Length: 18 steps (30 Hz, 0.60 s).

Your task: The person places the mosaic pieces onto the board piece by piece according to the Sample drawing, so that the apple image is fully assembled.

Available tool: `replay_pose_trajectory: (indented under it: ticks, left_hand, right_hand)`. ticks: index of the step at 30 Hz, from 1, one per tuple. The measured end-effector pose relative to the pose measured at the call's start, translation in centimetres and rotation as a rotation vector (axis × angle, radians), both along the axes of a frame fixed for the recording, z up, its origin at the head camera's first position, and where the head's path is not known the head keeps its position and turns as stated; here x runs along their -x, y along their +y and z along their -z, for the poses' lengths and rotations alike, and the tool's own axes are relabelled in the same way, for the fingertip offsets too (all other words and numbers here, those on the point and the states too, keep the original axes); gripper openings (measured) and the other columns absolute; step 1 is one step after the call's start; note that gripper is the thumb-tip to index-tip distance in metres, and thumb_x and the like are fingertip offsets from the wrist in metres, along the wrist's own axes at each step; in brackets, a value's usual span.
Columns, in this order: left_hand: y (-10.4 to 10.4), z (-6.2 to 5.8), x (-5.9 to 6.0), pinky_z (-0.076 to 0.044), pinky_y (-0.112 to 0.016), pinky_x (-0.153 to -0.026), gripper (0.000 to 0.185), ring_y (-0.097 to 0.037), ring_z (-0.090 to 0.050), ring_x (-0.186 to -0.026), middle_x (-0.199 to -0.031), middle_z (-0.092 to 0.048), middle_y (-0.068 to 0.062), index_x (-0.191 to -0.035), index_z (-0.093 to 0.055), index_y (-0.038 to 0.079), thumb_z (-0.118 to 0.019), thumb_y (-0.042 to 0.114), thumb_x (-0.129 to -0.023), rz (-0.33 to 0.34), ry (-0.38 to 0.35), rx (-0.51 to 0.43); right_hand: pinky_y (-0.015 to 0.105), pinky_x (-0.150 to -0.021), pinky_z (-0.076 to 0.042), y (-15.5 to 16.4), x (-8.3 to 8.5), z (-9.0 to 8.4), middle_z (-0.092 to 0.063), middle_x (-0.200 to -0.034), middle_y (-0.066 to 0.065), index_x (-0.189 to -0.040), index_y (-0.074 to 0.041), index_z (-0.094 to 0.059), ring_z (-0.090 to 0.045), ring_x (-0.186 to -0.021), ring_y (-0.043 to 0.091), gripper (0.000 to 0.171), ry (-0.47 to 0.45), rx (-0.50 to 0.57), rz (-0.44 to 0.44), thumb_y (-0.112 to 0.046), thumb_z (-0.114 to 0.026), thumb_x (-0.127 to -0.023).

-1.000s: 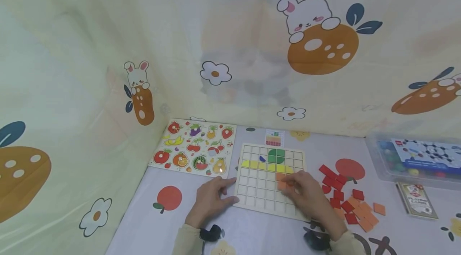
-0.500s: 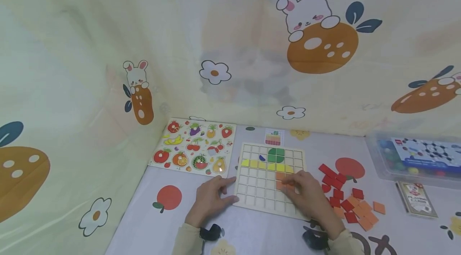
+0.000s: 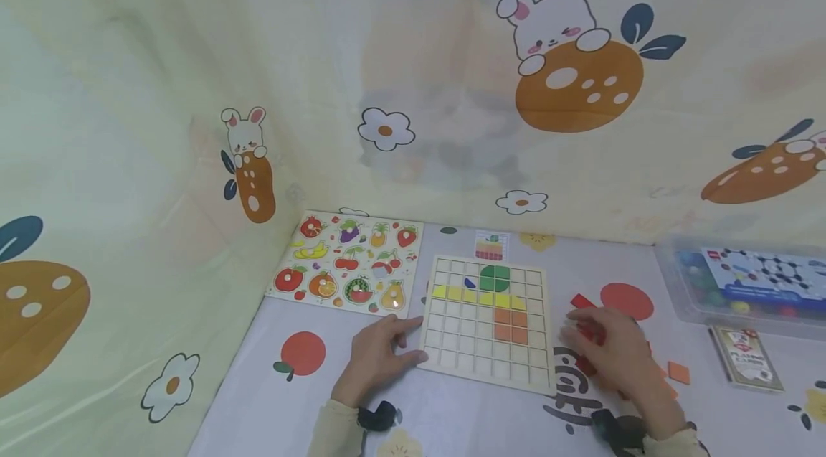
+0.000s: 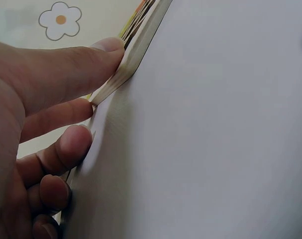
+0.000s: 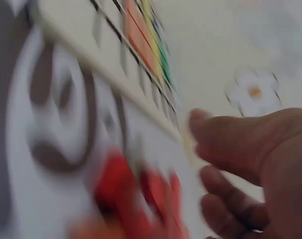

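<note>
Right hand (image 3: 613, 353), fingers loose, hovers over thin, light, rigid red tiles (image 3: 584, 303) at the grid board's (image 3: 487, 371) three o'clock; pinch edges. Left hand (image 3: 377, 356) presses flat, bracing the board.

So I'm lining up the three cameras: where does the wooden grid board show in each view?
Head: the grid board lies at lower centre, between the left hand and the right hand.
Left wrist: only its pale edge shows, upper left, with fingertips against it.
Right wrist: blurred, upper left, seen edge-on.
Shared landmark: the board's orange tiles.
</note>
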<state>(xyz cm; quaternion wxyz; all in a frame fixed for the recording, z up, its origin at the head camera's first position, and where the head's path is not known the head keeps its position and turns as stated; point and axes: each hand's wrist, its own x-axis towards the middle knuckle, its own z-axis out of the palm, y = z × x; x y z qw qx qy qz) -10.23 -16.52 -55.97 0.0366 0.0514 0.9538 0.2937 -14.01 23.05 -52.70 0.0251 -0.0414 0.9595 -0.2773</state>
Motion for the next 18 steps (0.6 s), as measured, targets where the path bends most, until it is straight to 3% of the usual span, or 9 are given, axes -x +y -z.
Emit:
replay_pose_trajectory:
  ticks: [3,8,18]
  left_hand:
    - [-0.1,0.0,0.0,-0.034,-0.025,-0.066,0.059,-0.003,-0.042,-0.07,-0.08,-0.05,0.015,-0.139,-0.072,0.032,-0.088,0.047,-0.084,0.002,0.001,-0.002]
    - [-0.2,0.1,-0.1,-0.034,-0.025,-0.066,0.059,-0.003,-0.042,-0.07,-0.08,-0.05,0.015,-0.139,-0.072,0.033,-0.088,0.047,-0.083,-0.005,-0.006,-0.002]
    - [-0.3,0.2,-0.1,-0.033,-0.025,-0.066,0.059,-0.003,-0.042,-0.069,-0.08,-0.051,0.015,-0.138,-0.072,0.033,-0.088,0.048,-0.083,-0.002,0.001,-0.01]
  right_hand:
    - [0.05,-0.083,-0.058,3.3,-0.1,-0.5,-0.07,-0.118,0.02,-0.131,-0.005,-0.071,-0.06,-0.096,0.031,0.05,-0.068,-0.028,0.01,-0.031,-0.086,-0.09]
    - [0.065,-0.086,-0.055,7.8,-0.2,-0.2,-0.06,-0.13,0.034,-0.137,0.001,-0.065,-0.058,-0.11,0.051,0.057,-0.153,-0.08,0.063,-0.031,-0.081,-0.093]
    - [0.063,-0.088,-0.055,10.7,-0.2,1.3,-0.064,-0.126,0.035,-0.13,0.006,-0.066,-0.06,-0.11,0.052,0.052,-0.201,-0.115,0.055,-0.021,-0.084,-0.09]
